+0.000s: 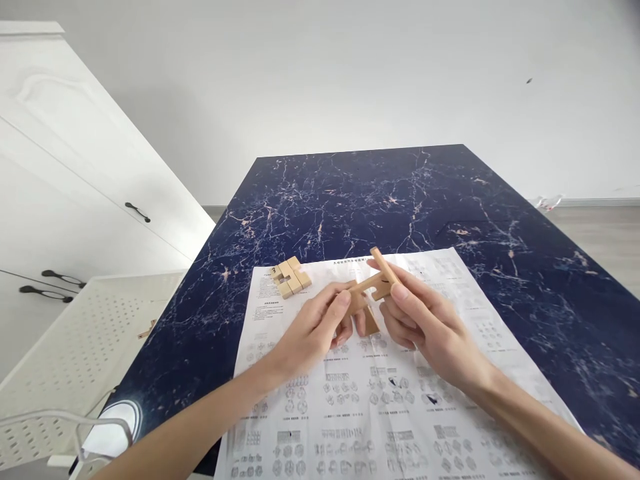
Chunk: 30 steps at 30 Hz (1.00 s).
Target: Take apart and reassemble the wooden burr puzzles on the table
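My left hand point(317, 323) is closed on a notched wooden puzzle piece point(358, 301), gripped between thumb and fingers. Opposite it, my right hand point(433, 317) pinches another wooden puzzle piece point(385, 268), whose bar points up and away. The two pieces meet or nearly meet between my hands; whether they interlock I cannot tell. Just below them shows a wooden part point(371, 323), partly hidden by my left fingers. Left of my hands, a flat cluster of wooden blocks point(291, 277) with a gap in its middle and a "3" mark lies on the printed sheet point(310, 427).
Under the sheet is a dark blue marble-patterned table point(345, 193). A white cabinet point(100, 167) with black handles stands at the left. Beside the table is a white perforated surface point(55, 373) with small wooden pieces point(147, 329). A round white object point(113, 433) and a cable are at lower left.
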Available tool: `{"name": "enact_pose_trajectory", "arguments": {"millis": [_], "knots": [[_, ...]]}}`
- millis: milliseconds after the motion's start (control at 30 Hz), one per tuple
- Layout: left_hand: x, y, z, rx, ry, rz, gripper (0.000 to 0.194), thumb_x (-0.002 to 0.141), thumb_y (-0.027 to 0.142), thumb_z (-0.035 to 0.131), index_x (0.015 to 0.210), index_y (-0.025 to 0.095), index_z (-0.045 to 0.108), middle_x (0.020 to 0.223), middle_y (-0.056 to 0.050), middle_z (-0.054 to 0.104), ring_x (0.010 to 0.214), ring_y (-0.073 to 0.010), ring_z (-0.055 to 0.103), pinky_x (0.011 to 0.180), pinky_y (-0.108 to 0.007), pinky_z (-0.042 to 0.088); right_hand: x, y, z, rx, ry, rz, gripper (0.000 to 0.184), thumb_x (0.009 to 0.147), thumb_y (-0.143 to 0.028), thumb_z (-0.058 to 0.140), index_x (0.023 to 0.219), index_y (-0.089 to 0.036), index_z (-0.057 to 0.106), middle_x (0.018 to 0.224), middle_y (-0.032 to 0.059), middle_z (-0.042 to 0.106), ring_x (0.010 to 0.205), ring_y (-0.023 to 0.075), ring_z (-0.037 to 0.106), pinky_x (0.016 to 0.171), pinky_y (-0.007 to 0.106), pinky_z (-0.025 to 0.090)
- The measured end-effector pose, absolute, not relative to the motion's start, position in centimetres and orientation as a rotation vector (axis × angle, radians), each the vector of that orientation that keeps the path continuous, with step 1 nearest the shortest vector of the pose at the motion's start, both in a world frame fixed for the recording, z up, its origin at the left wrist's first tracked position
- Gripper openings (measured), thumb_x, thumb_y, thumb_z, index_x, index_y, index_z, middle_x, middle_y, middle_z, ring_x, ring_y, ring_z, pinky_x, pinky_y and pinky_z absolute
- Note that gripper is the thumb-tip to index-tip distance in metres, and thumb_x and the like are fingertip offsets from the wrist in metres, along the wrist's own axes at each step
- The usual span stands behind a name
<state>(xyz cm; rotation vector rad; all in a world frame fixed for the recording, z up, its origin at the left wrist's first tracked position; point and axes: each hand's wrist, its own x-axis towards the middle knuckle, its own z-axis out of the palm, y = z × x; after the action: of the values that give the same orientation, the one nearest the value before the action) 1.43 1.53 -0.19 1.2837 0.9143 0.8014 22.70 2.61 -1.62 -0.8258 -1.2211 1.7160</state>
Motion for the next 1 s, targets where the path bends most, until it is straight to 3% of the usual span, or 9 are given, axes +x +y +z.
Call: {"name": "enact_pose_trajectory", "arguments": {"millis": [100, 233, 600, 667, 733, 800, 833, 900, 1000], "knots": [[1.5, 1.7, -0.2, 1.351, 0.968, 0.786, 0.039, 0.114, 0.056, 0.042, 0.101, 0.021, 0.053, 0.074, 0.003, 0.054, 0.056, -0.0102, 0.037, 0.054, -0.027, 0.032, 22.8, 2.8, -1.5, -0.807, -1.204, 1.745, 0.058, 0.113, -0.049, 0.057, 0.167, -0.032, 0.047, 0.066, -0.0091, 0.025, 0.053, 0.0121, 0.020, 0.049, 0.028, 0.026], [1.2, 1.7, -0.6, 1.422, 0.978, 0.816, 0.038, 0.116, 0.053, 0.040, 0.096, 0.022, 0.048, 0.073, 0.005, 0.046, 0.059, -0.0114, 0.036, 0.056, -0.028, 0.032, 22.7, 3.0, -1.1, -0.752, -1.167, 1.836, 0.064, 0.111, -0.049, 0.060, 0.169, -0.029, 0.044, 0.064, -0.0102, 0.025, 0.051, 0.0113, 0.017, 0.046, 0.027, 0.026], [0.9, 1.9, -1.1, 1.461, 0.943, 0.819, 0.035, 0.117, 0.049, 0.038, 0.098, 0.022, 0.050, 0.075, 0.005, 0.042, 0.063, -0.0125, 0.036, 0.061, -0.030, 0.034, 23.3, 3.3, -0.4, -0.660, -1.056, 2.033, 0.053, 0.110, -0.044, 0.065, 0.159, -0.029, 0.054, 0.061, -0.0109, 0.028, 0.049, 0.0101, 0.016, 0.041, 0.023, 0.027], [1.0, 2.0, -1.1, 1.461, 0.919, 0.814, 0.034, 0.117, 0.048, 0.039, 0.100, 0.021, 0.051, 0.075, 0.005, 0.041, 0.062, -0.0124, 0.035, 0.060, -0.030, 0.033, 23.4, 3.3, -0.4, -0.651, -1.071, 2.052, 0.040, 0.110, -0.043, 0.065, 0.147, -0.027, 0.063, 0.060, -0.0112, 0.028, 0.048, 0.0100, 0.016, 0.041, 0.023, 0.029], [1.2, 2.0, -1.1, 1.476, 0.920, 0.823, 0.033, 0.117, 0.048, 0.040, 0.101, 0.021, 0.052, 0.075, 0.005, 0.042, 0.062, -0.0125, 0.035, 0.059, -0.029, 0.033, 23.1, 3.2, -0.6, -0.642, -1.126, 2.030, 0.022, 0.110, -0.044, 0.064, 0.115, -0.024, 0.072, 0.059, -0.0105, 0.030, 0.047, 0.0094, 0.021, 0.043, 0.024, 0.034], [1.5, 1.9, -1.0, 1.488, 0.949, 0.843, 0.034, 0.117, 0.047, 0.040, 0.102, 0.021, 0.053, 0.075, 0.004, 0.042, 0.062, -0.0125, 0.035, 0.059, -0.029, 0.033, 22.5, 3.0, -1.0, -0.638, -1.218, 2.001, 0.041, 0.110, -0.048, 0.063, 0.079, -0.022, 0.060, 0.058, -0.0087, 0.034, 0.046, 0.0087, 0.031, 0.047, 0.026, 0.040], [1.7, 1.8, -1.0, 1.490, 0.967, 0.847, 0.034, 0.117, 0.048, 0.039, 0.102, 0.021, 0.054, 0.075, 0.004, 0.042, 0.062, -0.0126, 0.034, 0.059, -0.029, 0.033, 22.2, 2.8, -1.3, -0.644, -1.263, 1.992, 0.051, 0.110, -0.052, 0.062, 0.070, -0.023, 0.050, 0.057, -0.0080, 0.036, 0.047, 0.0088, 0.036, 0.049, 0.027, 0.043], [2.0, 1.6, -0.8, 1.494, 0.998, 0.845, 0.036, 0.117, 0.049, 0.039, 0.103, 0.020, 0.055, 0.072, 0.005, 0.041, 0.061, -0.0127, 0.034, 0.058, -0.029, 0.032, 21.7, 2.5, -1.8, -0.673, -1.324, 1.974, 0.057, 0.110, -0.057, 0.059, 0.067, -0.025, 0.041, 0.056, -0.0076, 0.038, 0.047, 0.0096, 0.041, 0.050, 0.028, 0.046], [2.2, 1.5, -0.7, 1.504, 1.025, 0.824, 0.039, 0.117, 0.052, 0.038, 0.103, 0.020, 0.056, 0.070, 0.006, 0.040, 0.060, -0.0128, 0.034, 0.058, -0.029, 0.033, 21.4, 2.3, -2.5, -0.720, -1.360, 1.943, 0.054, 0.110, -0.061, 0.056, 0.072, -0.026, 0.042, 0.056, -0.0080, 0.041, 0.047, 0.0099, 0.042, 0.050, 0.028, 0.048]]}}
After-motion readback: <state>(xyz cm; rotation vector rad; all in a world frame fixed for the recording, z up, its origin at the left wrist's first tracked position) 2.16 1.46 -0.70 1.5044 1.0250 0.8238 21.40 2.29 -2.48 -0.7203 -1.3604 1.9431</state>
